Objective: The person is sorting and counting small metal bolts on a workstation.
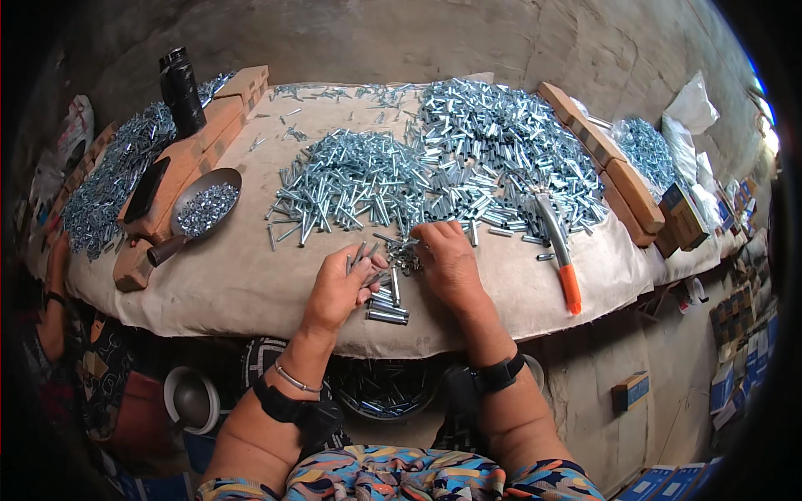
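Note:
My left hand [340,285] is closed around several slim metal bolts, their ends poking up past the fingers. My right hand [451,260] is bent down with its fingertips pressed together over a small heap of little metal parts [407,260]; what it pinches is hidden. Between my hands, near the table's front edge, lie several finished-looking metal anchors [388,311]. Just beyond is a loose heap of long bolts [347,179]. Behind and right of it spreads a larger heap of short metal tubes [510,142].
A pan [234,188] of small nuts rests at the left by bricks [167,196], a phone [147,189] and a black bottle [182,96]. A curved metal tool with orange handle [570,288] lies at right. Below the edge sits a basin [388,413]. Another person's arm [57,292] shows far left.

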`<state>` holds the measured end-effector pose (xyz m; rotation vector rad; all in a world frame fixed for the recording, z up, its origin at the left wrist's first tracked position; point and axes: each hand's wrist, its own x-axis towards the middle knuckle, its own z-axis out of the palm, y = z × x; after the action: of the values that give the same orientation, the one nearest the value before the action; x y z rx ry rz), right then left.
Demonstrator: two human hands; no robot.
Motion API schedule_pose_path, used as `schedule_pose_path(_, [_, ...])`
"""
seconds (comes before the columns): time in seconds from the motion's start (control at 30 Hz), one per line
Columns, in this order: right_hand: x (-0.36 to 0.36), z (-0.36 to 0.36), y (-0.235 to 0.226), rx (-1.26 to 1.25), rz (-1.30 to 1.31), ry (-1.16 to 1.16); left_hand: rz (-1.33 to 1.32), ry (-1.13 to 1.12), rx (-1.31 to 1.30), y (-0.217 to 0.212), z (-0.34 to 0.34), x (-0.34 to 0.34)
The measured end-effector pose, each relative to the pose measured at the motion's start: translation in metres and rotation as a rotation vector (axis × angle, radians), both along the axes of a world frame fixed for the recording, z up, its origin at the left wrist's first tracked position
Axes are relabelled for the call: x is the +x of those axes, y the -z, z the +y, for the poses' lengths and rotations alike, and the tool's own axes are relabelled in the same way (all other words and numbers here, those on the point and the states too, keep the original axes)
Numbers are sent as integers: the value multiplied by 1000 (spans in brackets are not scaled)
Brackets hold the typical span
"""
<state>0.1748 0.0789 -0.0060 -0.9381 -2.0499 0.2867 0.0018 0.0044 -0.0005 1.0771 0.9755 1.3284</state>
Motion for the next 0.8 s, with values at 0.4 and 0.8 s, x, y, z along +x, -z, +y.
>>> schedule_pose_path(0.4, [2,-2,4,-29,-56,28,128,31,-75,-7,-2,5])
schedule_pose_path(0.8, [-12,-14,0,-906,902,-504,97,52,-87,-7,-3,5])
